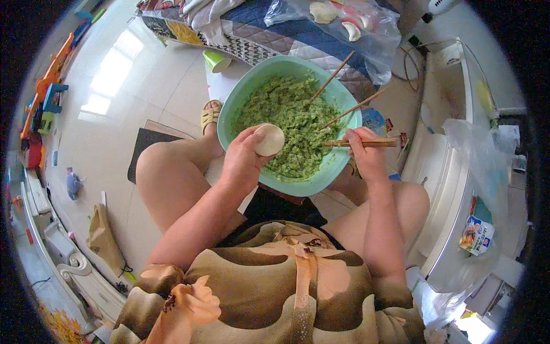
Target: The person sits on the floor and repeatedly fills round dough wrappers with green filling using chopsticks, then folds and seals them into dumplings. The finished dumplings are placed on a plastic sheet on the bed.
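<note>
In my left hand (245, 157) is a round dough wrapper (270, 140), held above the near left part of a pale green plastic basin (318, 186). Chopped green filling (283, 107) fills much of the basin. My right hand (368, 150), at the basin's right side, grips a wooden utensil (374, 142), perhaps chopsticks, whose tip reaches the filling. Two thin wooden chopsticks (333, 76) (359, 109) stick out of the filling and lean on the basin's far right rim. Beyond the basin, a clear plastic bag (378, 47) holds wrappers (322, 13) and a folded white dumpling (352, 31).
The bag lies on a quilted cover (258, 26). A green cup (217, 61) lies tipped behind the basin. A white cabinet (447, 180) with plastic bags stands at the right. Toys (53, 96) and a khaki bag (102, 236) are on the floor at left.
</note>
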Action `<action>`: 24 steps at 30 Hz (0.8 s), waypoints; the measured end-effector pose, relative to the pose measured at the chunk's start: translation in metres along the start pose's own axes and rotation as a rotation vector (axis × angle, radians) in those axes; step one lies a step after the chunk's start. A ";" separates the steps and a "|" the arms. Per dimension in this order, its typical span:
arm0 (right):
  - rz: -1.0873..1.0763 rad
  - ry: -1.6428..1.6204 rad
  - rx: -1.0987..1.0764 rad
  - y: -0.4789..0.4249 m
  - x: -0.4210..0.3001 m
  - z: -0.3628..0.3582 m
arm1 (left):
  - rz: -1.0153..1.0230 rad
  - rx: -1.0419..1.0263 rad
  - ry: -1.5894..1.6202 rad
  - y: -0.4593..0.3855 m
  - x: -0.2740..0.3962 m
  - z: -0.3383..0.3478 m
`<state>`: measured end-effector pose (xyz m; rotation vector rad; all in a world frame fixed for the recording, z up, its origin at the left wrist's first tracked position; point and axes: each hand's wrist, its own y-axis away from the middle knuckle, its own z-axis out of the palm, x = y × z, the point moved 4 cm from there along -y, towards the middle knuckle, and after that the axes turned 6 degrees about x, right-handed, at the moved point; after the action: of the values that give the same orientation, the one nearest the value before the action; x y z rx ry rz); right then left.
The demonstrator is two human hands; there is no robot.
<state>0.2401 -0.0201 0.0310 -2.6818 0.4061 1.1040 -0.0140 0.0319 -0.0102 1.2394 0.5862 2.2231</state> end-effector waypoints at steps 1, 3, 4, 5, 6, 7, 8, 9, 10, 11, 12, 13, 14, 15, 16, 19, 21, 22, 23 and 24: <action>0.064 -0.021 -0.008 0.001 0.008 0.000 | -0.009 -0.012 -0.032 0.001 -0.001 0.004; -0.018 -0.017 -0.001 0.002 0.018 -0.002 | -0.015 -0.021 -0.057 0.006 -0.004 0.007; -0.057 -0.015 0.006 0.003 0.022 -0.003 | -0.013 -0.015 -0.053 0.006 -0.005 0.005; -0.011 -0.057 0.009 0.004 0.028 0.001 | -0.011 -0.009 -0.049 0.005 -0.007 0.005; 0.032 -0.099 0.013 0.004 0.026 0.006 | -0.011 -0.008 -0.060 0.005 -0.007 0.005; 0.076 -0.142 0.017 0.004 0.023 0.011 | -0.011 -0.006 -0.072 0.005 -0.006 0.005; 0.145 -0.121 -0.067 0.006 0.020 0.012 | -0.011 -0.005 -0.083 0.005 -0.006 0.006; 0.189 -0.181 -0.074 0.007 0.020 0.015 | -0.016 -0.018 -0.082 0.004 -0.008 0.006; 0.233 -0.242 -0.081 0.008 0.020 0.018 | -0.020 -0.031 -0.080 0.003 -0.010 0.005; 0.277 -0.302 -0.089 0.009 0.020 0.021 | -0.024 -0.043 -0.078 0.002 -0.011 0.005; 0.288 -0.385 -0.060 0.010 0.021 0.022 | -0.018 -0.039 -0.086 0.001 -0.012 0.005; 0.298 -0.468 -0.029 0.010 0.021 0.024 | -0.012 -0.034 -0.094 0.001 -0.012 0.006; 0.309 -0.551 0.003 0.010 0.022 0.025 | -0.006 -0.031 -0.102 0.001 -0.013 0.007; 0.272 -0.429 -0.015 0.009 0.021 0.024 | -0.008 -0.031 -0.101 0.002 -0.013 0.008; 0.236 -0.307 -0.033 0.008 0.021 0.022 | -0.010 -0.033 -0.100 0.003 -0.012 0.009; 0.148 -0.202 -0.054 0.005 0.007 0.019 | -0.015 -0.024 -0.095 0.004 -0.011 0.007; 0.089 -0.148 -0.001 0.003 0.003 0.014 | -0.013 -0.028 -0.110 0.004 -0.012 0.005; 0.055 -0.085 0.055 0.002 0.006 0.008 | -0.008 -0.038 -0.127 0.003 -0.014 0.004; 0.020 -0.023 0.110 0.000 0.010 0.002 | -0.004 -0.047 -0.144 0.003 -0.015 0.004; -0.022 -0.031 0.151 0.000 0.009 -0.005 | -0.006 -0.055 -0.131 0.003 -0.015 0.005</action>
<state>0.2494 -0.0235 0.0277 -2.5290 0.4347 1.0626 -0.0035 0.0207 -0.0150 1.3414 0.4740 2.1196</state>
